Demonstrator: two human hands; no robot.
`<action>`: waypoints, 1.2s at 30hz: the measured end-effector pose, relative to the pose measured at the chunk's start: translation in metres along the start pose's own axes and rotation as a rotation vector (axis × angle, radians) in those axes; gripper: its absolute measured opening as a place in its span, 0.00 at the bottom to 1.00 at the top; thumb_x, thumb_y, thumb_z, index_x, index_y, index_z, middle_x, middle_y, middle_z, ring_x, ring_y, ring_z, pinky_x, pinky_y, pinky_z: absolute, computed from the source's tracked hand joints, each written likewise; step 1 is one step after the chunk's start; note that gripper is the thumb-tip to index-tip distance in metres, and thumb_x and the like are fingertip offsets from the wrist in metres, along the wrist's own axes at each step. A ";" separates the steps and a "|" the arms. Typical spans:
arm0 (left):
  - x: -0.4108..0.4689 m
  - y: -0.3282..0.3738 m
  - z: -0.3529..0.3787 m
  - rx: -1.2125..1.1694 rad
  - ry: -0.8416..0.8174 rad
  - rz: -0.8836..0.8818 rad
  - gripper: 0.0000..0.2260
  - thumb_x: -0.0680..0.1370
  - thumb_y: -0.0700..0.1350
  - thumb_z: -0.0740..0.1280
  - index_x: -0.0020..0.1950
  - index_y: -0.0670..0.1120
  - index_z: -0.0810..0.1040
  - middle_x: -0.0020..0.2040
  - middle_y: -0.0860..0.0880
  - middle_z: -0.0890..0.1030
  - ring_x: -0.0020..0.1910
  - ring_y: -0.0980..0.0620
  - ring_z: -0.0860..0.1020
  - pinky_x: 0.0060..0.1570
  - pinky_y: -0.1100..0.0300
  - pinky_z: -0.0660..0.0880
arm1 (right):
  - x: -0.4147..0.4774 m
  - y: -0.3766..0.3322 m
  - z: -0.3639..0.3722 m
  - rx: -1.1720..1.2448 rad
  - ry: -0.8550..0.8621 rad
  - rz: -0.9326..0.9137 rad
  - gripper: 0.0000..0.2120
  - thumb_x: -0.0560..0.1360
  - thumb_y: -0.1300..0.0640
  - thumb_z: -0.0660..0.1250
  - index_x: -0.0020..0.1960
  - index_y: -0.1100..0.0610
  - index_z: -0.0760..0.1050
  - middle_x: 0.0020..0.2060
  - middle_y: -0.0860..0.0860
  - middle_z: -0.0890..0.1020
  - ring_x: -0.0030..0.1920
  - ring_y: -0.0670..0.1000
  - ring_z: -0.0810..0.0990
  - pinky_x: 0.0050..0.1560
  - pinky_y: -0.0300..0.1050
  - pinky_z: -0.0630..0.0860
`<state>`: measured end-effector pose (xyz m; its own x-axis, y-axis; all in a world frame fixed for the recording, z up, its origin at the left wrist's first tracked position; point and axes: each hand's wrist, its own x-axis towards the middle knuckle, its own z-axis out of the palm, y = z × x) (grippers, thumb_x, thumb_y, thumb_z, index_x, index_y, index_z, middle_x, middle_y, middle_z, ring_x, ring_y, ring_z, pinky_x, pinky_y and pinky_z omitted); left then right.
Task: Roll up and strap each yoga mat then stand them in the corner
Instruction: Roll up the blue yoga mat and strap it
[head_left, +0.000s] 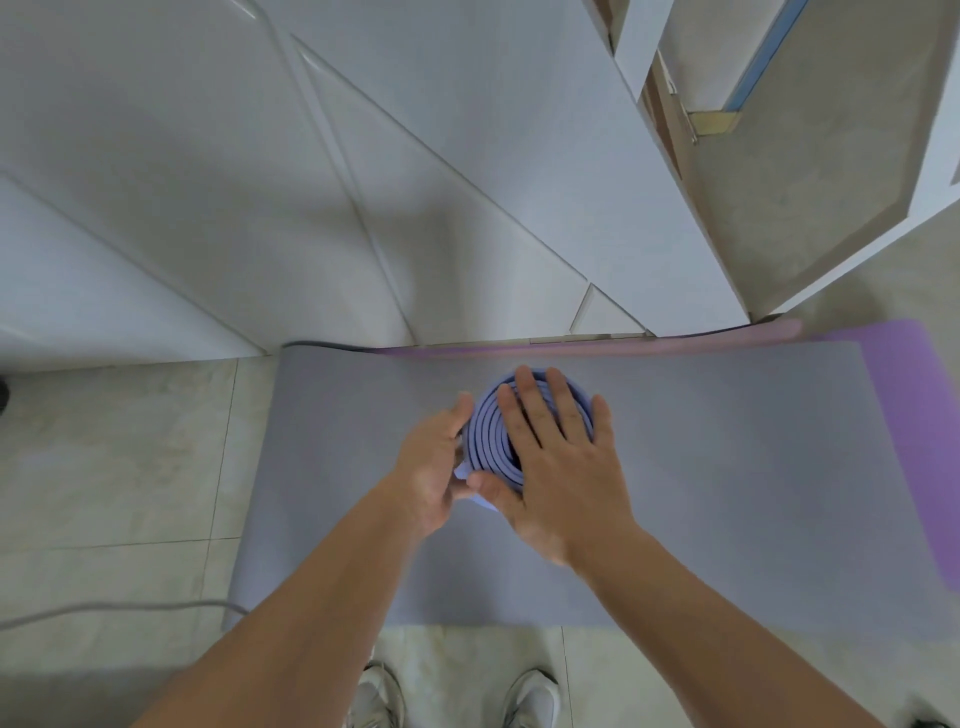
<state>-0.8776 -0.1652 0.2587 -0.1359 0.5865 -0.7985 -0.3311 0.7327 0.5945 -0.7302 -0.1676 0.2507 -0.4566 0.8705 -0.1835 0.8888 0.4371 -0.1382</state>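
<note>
A rolled blue-violet yoga mat (488, 431) stands upright on end, its spiral top facing me. My right hand (556, 457) lies flat on that top with fingers spread. My left hand (436, 462) cups the roll's left side, its fingers curved against the outer layer. Under the roll a grey mat (727, 493) is spread flat on the floor. A purple mat (914, 415) lies beneath the grey one and shows along its far and right edges.
White panelled cupboard doors (311, 208) rise just beyond the mats. A white door (779, 156) stands ajar at the upper right. A grey cable (130, 610) runs over the tiled floor at the left. My shoes (530, 696) stand at the grey mat's near edge.
</note>
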 end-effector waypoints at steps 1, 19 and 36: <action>0.002 0.000 -0.001 0.100 0.042 0.038 0.18 0.82 0.56 0.62 0.55 0.43 0.83 0.51 0.42 0.85 0.53 0.42 0.83 0.37 0.53 0.81 | -0.003 0.004 0.000 -0.002 0.000 0.000 0.41 0.78 0.29 0.39 0.78 0.55 0.60 0.79 0.53 0.60 0.79 0.58 0.55 0.72 0.69 0.58; -0.022 -0.002 -0.039 0.434 0.451 0.363 0.15 0.81 0.44 0.66 0.35 0.42 0.80 0.34 0.43 0.84 0.34 0.46 0.82 0.44 0.46 0.82 | -0.012 0.006 0.006 0.007 0.079 -0.039 0.33 0.81 0.35 0.42 0.78 0.52 0.60 0.79 0.50 0.60 0.79 0.57 0.54 0.73 0.66 0.53; -0.012 -0.015 0.057 0.189 -0.037 0.425 0.13 0.75 0.41 0.75 0.59 0.45 0.81 0.51 0.49 0.86 0.51 0.51 0.84 0.54 0.55 0.80 | -0.024 0.047 0.003 0.424 0.229 0.109 0.26 0.79 0.52 0.50 0.77 0.51 0.64 0.77 0.42 0.61 0.79 0.47 0.53 0.75 0.53 0.49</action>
<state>-0.8175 -0.1633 0.2645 -0.1877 0.8577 -0.4787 -0.0769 0.4730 0.8777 -0.6772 -0.1686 0.2458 -0.2991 0.9542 -0.0069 0.8144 0.2515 -0.5229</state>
